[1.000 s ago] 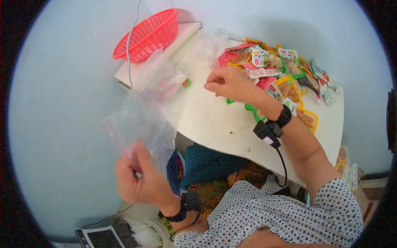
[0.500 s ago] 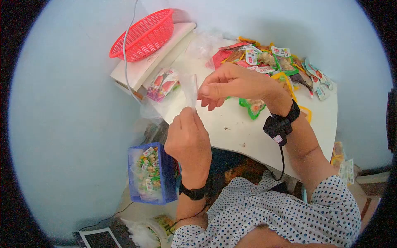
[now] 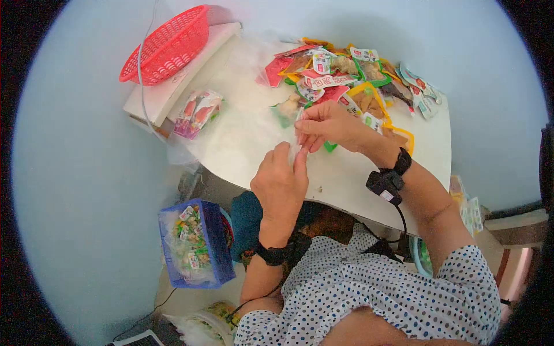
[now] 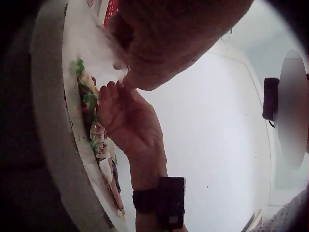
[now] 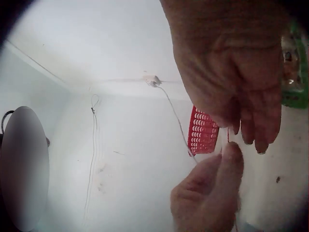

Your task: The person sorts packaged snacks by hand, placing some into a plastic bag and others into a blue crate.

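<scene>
Over the white table, my left hand [image 3: 280, 183] pinches the edge of a clear plastic bag [image 3: 295, 151] between thumb and fingers. Just beyond it, my right hand [image 3: 333, 126] pinches the same edge, its other fingers loosely bent. A thin red line runs along the edge between the two hands in the right wrist view. The bag's see-through body spreads to the left over the table and is hard to make out. Close behind the right hand lies a pile of sealed food packets [image 3: 340, 64], with one green-edged packet [image 3: 287, 109] at its near left.
A red plastic basket [image 3: 167, 49] stands on a white box [image 3: 187, 69] at the back left, a cable hanging before it. Red and purple packets [image 3: 198, 112] lie at the table's left edge. Below stands a blue crate [image 3: 218, 254] holding small packets.
My left hand has come up from the lower left with the bag to meet the right hand. The right hand now pinches the bag's edge, and both have shifted rightward.
</scene>
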Demonstrator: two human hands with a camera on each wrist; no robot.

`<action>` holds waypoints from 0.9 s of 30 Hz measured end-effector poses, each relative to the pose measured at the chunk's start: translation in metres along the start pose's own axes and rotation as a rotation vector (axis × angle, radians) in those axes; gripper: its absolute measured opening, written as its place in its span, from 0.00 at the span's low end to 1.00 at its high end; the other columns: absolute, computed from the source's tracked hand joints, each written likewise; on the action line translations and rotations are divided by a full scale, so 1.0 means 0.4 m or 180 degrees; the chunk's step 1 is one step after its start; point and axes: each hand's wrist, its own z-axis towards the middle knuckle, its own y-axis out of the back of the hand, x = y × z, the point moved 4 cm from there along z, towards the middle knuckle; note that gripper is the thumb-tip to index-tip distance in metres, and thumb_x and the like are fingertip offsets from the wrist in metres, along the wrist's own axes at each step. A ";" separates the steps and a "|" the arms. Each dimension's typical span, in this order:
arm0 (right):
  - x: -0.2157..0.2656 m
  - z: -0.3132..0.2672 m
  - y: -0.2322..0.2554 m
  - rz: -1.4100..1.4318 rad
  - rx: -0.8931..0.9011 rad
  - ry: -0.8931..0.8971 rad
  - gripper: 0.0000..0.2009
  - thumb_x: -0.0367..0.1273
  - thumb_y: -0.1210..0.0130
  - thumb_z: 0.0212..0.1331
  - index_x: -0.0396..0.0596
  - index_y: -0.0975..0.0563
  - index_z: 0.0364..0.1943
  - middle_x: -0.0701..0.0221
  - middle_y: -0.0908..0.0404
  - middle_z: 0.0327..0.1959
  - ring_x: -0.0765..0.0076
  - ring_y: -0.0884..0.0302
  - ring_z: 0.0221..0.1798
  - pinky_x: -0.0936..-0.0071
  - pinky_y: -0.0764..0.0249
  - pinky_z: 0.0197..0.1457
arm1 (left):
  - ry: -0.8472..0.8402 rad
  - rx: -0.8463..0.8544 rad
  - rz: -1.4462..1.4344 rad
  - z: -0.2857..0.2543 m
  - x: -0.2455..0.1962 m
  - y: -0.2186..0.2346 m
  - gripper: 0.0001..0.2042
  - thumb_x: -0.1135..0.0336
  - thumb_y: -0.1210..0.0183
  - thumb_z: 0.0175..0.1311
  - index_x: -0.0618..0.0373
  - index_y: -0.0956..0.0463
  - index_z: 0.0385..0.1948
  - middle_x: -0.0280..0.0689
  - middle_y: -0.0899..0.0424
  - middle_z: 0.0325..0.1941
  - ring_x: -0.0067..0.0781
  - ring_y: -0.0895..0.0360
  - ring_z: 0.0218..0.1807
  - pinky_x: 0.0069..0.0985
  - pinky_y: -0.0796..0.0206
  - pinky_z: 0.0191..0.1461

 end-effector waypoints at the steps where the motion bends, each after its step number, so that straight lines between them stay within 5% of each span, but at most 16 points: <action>1: -0.012 -0.003 -0.001 0.0089 -0.0029 -0.0070 0.12 0.37 0.47 0.65 0.43 0.22 0.30 0.71 0.18 0.28 0.77 0.18 0.28 0.82 0.23 0.30 | 0.0030 0.0015 -0.0054 -0.006 0.011 -0.007 0.11 0.62 0.37 0.57 0.57 0.23 0.37 0.42 0.22 0.25 0.43 0.22 0.26 0.36 0.33 0.27; 5: -0.023 -0.003 0.005 -0.0106 -0.0009 -0.0031 0.12 0.37 0.47 0.65 0.43 0.22 0.30 0.71 0.19 0.28 0.77 0.18 0.27 0.82 0.23 0.26 | 0.0277 0.0257 -0.0225 -0.012 0.021 0.001 0.08 0.64 0.38 0.58 0.56 0.23 0.34 0.41 0.23 0.24 0.42 0.23 0.25 0.35 0.33 0.27; 16: -0.031 -0.052 0.021 -0.1026 -0.0343 -0.0199 0.10 0.34 0.43 0.60 0.41 0.24 0.26 0.72 0.22 0.20 0.78 0.20 0.21 0.82 0.28 0.19 | -0.0182 -0.0561 0.0176 0.016 0.001 0.047 0.03 0.72 0.39 0.59 0.59 0.22 0.31 0.41 0.20 0.27 0.40 0.22 0.26 0.31 0.31 0.29; 22: -0.035 -0.051 -0.043 -0.2480 -0.0507 0.1369 0.11 0.34 0.45 0.52 0.38 0.24 0.22 0.53 0.23 0.21 0.46 0.22 0.25 0.52 0.28 0.33 | -0.0529 -0.0665 0.0386 -0.005 -0.046 0.055 0.06 0.71 0.37 0.58 0.56 0.22 0.36 0.37 0.25 0.22 0.36 0.27 0.22 0.31 0.36 0.23; 27: -0.060 -0.037 -0.031 -0.2391 -0.0583 0.1015 0.11 0.33 0.45 0.53 0.38 0.23 0.22 0.50 0.23 0.22 0.40 0.22 0.29 0.48 0.28 0.35 | -0.0060 0.0017 0.0157 -0.019 -0.034 0.015 0.17 0.73 0.36 0.55 0.58 0.23 0.48 0.37 0.24 0.24 0.30 0.30 0.21 0.27 0.36 0.24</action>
